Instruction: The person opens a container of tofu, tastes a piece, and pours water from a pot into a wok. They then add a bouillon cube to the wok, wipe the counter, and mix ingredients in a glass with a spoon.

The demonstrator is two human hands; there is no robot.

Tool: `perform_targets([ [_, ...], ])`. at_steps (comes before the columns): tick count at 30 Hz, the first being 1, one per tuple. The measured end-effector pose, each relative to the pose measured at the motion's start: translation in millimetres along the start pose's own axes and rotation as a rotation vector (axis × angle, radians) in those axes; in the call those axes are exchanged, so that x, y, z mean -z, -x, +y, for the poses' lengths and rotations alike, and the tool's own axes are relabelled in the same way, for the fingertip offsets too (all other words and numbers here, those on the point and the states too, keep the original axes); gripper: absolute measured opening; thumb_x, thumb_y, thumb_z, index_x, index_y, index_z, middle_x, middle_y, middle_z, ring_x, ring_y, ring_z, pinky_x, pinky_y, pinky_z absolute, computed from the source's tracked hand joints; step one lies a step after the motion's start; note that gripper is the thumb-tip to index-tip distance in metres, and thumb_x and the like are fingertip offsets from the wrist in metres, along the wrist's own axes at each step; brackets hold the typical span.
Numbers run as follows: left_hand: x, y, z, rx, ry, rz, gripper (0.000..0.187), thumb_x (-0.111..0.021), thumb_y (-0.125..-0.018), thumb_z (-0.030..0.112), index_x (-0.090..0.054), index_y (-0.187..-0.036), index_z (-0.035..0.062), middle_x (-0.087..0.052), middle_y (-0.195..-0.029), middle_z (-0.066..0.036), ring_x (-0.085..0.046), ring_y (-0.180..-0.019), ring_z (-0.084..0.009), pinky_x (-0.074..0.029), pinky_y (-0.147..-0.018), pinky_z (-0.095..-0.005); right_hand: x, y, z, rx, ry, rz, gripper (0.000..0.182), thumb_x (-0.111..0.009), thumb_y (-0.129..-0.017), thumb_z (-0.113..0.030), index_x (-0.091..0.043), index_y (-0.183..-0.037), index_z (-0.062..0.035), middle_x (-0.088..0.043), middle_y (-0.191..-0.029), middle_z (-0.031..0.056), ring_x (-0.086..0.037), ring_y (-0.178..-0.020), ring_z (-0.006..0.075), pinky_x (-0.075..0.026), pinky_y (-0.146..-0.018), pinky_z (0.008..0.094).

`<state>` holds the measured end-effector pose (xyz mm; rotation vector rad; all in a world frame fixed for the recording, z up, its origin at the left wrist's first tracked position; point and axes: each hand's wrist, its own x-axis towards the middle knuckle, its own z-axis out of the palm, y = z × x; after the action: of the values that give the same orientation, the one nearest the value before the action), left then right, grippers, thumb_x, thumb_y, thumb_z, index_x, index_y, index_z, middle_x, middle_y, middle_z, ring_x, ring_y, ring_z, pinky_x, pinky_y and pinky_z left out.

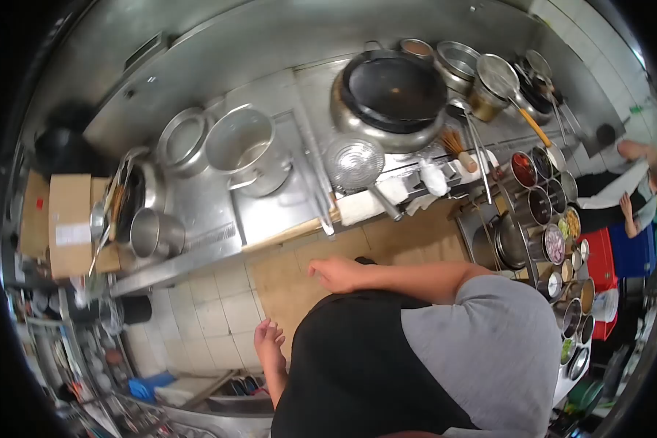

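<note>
My left hand (269,342) is held in front of my dark apron (350,365), over the tiled floor. Its fingers are loosely bent and somewhat apart, with nothing in them. Across my front reaches my right hand (336,274), its back turned up. Its fingers hang loosely bent, partly hidden under the hand, and no object shows in them. Neither hand touches the counter. Beyond the right hand, a perforated strainer (355,162) lies near the counter's front edge beside a white cloth (372,201). A tall metal pot (242,150) stands further left on the steel counter (204,197).
A large black wok (394,91) sits on the stove. Rightward are a bamboo brush (458,150), a wire skimmer (496,77) over a pot, and several ingredient tins (547,244). Cardboard boxes (71,212) and a steel pot (157,232) stand at left. Another person's arm (626,208) shows at far right.
</note>
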<state>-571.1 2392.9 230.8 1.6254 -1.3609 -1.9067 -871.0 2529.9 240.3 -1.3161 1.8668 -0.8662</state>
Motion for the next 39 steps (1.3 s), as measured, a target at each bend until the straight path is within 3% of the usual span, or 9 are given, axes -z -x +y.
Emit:
perform_targets([
  [8, -133, -35, 58, -0.263, -0.588, -0.239, 0.042, -0.070, -0.095, 0.015, -0.060, -0.133, -0.0009, -0.068, -0.118, -0.014, -0.067, -0.100, -0.0208, -0.055, -0.088, -0.0350, 81, 51, 102, -0.050, -0.418, 0.279, 0.036, -0.057, -0.092, 0.000, -0.055, -0.127, -0.0051, -0.066, -0.092, 0.0091, -0.064, -0.072, 0.0204, -0.055, -0.072, 0.0376],
  [15, -156, -27, 65, -0.260, -0.640, -0.292, 0.046, -0.073, -0.094, 0.015, -0.060, -0.134, -0.0032, -0.070, -0.120, -0.018, -0.070, -0.102, -0.0237, -0.057, -0.089, -0.0354, 117, 38, 113, -0.138, -0.618, 0.154, 0.038, -0.052, -0.094, 0.010, -0.054, -0.130, -0.0023, -0.066, -0.110, 0.0122, -0.073, -0.082, 0.0191, -0.058, -0.077, 0.0321],
  [21, -116, -35, 39, -0.149, -0.572, -0.248, 0.049, -0.076, -0.094, 0.018, -0.060, -0.135, -0.0030, -0.070, -0.120, -0.019, -0.071, -0.104, -0.0256, -0.058, -0.089, -0.0364, 83, -25, 87, 0.288, -0.394, 0.280, 0.041, -0.049, -0.094, 0.013, -0.052, -0.132, -0.0024, -0.065, -0.115, 0.0121, -0.075, -0.093, 0.0187, -0.058, -0.076, 0.0330],
  [28, -28, -66, -56, -0.157, -0.501, -0.077, 0.055, -0.079, -0.092, 0.024, -0.060, -0.135, -0.0036, -0.070, -0.122, -0.022, -0.070, -0.109, -0.0316, -0.055, -0.095, -0.0384, 60, -86, -19, -0.217, -0.605, -0.299, 0.048, -0.066, -0.092, 0.004, -0.053, -0.137, -0.0075, -0.060, -0.134, 0.0165, -0.070, -0.114, 0.0257, -0.054, -0.100, 0.0374],
  [30, 7, -67, -92, -0.157, -0.397, 0.021, 0.060, -0.080, -0.091, 0.031, -0.060, -0.135, -0.0041, -0.069, -0.125, -0.023, -0.070, -0.111, -0.0342, -0.055, -0.097, -0.0400, 36, -107, -25, 0.407, -0.225, -0.236, 0.058, -0.073, -0.094, -0.006, -0.048, -0.146, -0.0043, -0.050, -0.151, 0.0150, -0.052, -0.139, 0.0256, -0.045, -0.115, 0.0400],
  [32, 40, -63, -116, 0.144, -0.312, -0.003, 0.073, -0.079, -0.088, 0.044, -0.060, -0.137, -0.0055, -0.068, -0.130, -0.026, -0.067, -0.118, -0.0371, -0.051, -0.103, -0.0431, 16, -125, -42, 0.327, -0.288, -0.454, 0.070, -0.074, -0.095, -0.020, -0.041, -0.155, -0.0051, -0.038, -0.164, 0.0134, -0.033, -0.153, 0.0259, -0.029, -0.125, 0.0409],
  [35, 108, -72, -183, 0.241, -0.282, 0.117, 0.065, -0.073, -0.089, 0.040, -0.062, -0.137, -0.0018, -0.066, -0.134, -0.024, -0.064, -0.123, -0.0373, -0.049, -0.107, -0.0424, -17, -156, -70, 0.349, -0.367, -0.718, 0.074, -0.069, -0.098, -0.035, -0.039, -0.159, -0.0060, -0.040, -0.163, 0.0162, -0.036, -0.152, 0.0285, -0.024, -0.126, 0.0413],
  [37, 144, -59, -184, 0.262, -0.454, 0.156, 0.065, -0.071, -0.086, 0.035, -0.061, -0.137, -0.0043, -0.064, -0.135, -0.028, -0.062, -0.126, -0.0395, -0.048, -0.108, -0.0436, -24, -165, -117, -0.029, -0.625, -1.152, 0.073, -0.063, -0.101, -0.043, -0.040, -0.158, -0.0025, -0.040, -0.163, 0.0182, -0.032, -0.154, 0.0279, -0.018, -0.127, 0.0414],
  [39, 176, -57, -177, 0.268, -0.641, 0.184, 0.066, -0.070, -0.084, 0.031, -0.060, -0.138, -0.0067, -0.063, -0.135, -0.031, -0.060, -0.129, -0.0418, -0.047, -0.110, -0.0448, -42, -175, -146, 0.009, -0.540, -1.158, 0.068, -0.065, -0.101, -0.038, -0.044, -0.155, -0.0029, -0.046, -0.158, 0.0184, -0.042, -0.147, 0.0270, -0.027, -0.123, 0.0408],
])
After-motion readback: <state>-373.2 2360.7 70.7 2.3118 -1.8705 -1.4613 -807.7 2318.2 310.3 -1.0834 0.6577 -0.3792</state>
